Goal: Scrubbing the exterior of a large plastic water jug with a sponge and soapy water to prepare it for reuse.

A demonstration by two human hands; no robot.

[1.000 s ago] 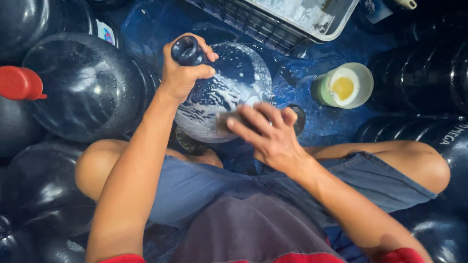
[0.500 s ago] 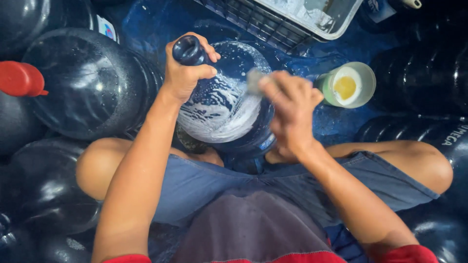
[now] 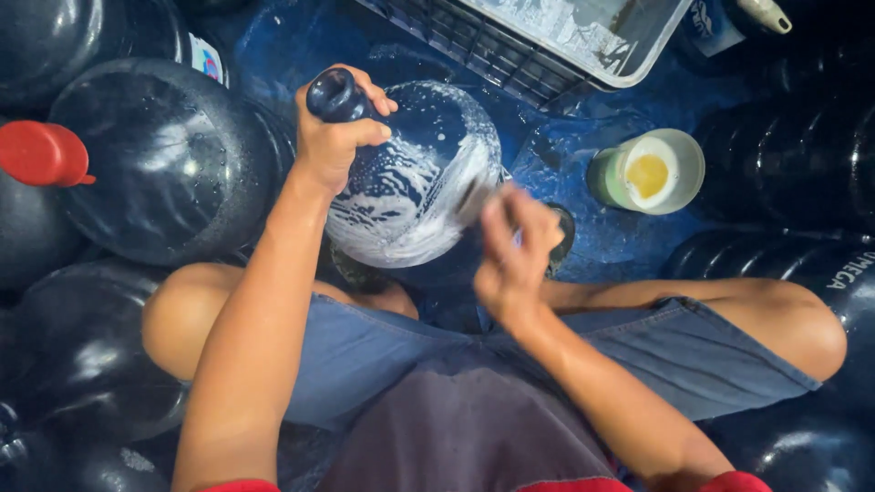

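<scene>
A big dark-blue water jug [image 3: 415, 187] stands between my knees, streaked with white soap foam. My left hand [image 3: 335, 137] grips its neck near the open mouth and holds it tilted. My right hand [image 3: 512, 255] presses against the jug's right lower side, blurred by motion; something pale and sponge-like shows at the fingertips, but I cannot make it out clearly. Both forearms reach in from the bottom of the view over my blue shorts.
Several more dark jugs crowd the left side, one [image 3: 155, 155] with a red cap [image 3: 41, 153]. A small tub of yellow-white soap [image 3: 649, 171] sits on the wet blue floor to the right. A grey plastic crate [image 3: 547, 46] is at the top.
My right hand moved up the jug's right side, then back down to its lower right, rubbing. The foam streaks have spread. My left hand kept its grip on the neck.
</scene>
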